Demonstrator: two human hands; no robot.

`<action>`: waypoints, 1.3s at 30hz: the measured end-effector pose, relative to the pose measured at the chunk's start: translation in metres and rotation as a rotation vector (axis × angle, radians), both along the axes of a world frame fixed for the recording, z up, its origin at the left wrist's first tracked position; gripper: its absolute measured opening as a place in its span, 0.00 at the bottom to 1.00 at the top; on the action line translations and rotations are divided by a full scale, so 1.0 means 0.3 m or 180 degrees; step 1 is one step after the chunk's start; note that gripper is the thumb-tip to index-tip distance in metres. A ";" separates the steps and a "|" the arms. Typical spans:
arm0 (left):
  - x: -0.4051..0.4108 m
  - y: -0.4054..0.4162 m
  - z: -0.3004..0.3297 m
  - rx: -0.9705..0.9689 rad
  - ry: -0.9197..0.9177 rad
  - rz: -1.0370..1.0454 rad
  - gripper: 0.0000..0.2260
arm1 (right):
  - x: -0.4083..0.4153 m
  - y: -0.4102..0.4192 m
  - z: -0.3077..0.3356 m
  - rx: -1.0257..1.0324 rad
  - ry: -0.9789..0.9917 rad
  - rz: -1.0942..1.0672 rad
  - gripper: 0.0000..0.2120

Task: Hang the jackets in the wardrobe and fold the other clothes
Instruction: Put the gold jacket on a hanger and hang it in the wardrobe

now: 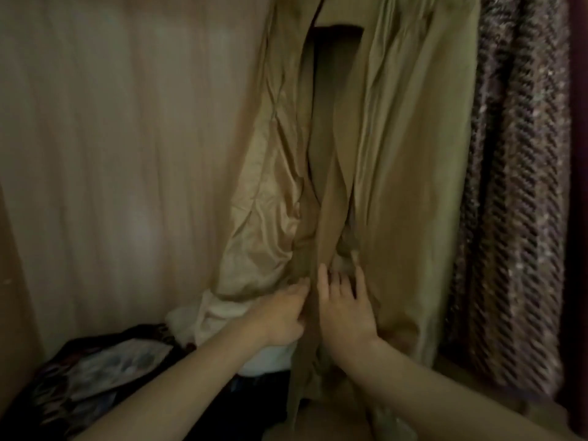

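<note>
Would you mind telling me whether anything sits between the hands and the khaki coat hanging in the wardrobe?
Nothing visible does. The left hand and right hand are already on the khaki coat, at its hanging belt strip near the front opening.

Both bare forearms stretched forward from the lower edge, converging at centre, left hand (281,313) with fingers curled and pinched together toward the right, right hand (345,310) just beside it, palm down, fingers spread and extended upward
</note>
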State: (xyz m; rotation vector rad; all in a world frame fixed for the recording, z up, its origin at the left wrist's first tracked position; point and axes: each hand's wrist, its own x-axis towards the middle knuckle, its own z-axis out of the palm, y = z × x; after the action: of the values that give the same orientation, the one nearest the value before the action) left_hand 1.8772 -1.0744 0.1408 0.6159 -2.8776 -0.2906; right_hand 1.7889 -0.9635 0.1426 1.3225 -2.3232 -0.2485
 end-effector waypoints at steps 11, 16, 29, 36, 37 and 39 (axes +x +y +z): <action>0.298 0.265 -0.328 -0.0624 0.0041 0.0496 0.32 | 0.284 0.294 -0.394 -0.0322 -0.1462 0.0362 0.22; 0.303 0.385 -0.469 -0.0643 -0.0013 0.0325 0.36 | 0.287 0.455 -0.424 -0.0541 -0.1629 0.0206 0.28; 0.060 0.845 -0.560 -0.0457 0.0398 -0.0789 0.27 | 0.195 0.968 -0.483 -0.1066 -0.1265 -0.1132 0.28; -0.027 1.190 -0.581 -0.0633 0.0188 -0.1427 0.30 | 0.233 1.349 -0.531 -0.1350 -0.1049 -0.1755 0.30; -0.029 1.255 -0.579 -0.0594 0.0140 -0.1568 0.31 | 0.241 1.417 -0.541 -0.1376 -0.1057 -0.1845 0.31; -0.033 1.397 -0.581 -0.0522 0.0077 -0.1857 0.34 | 0.267 1.567 -0.554 -0.1439 -0.1038 -0.2077 0.32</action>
State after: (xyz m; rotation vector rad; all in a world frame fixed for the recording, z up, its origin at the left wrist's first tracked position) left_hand 1.8672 -0.6552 -0.0335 -0.2651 -2.9505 -0.1313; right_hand 1.8689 -0.4935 -0.0237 0.3862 -2.7987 0.3075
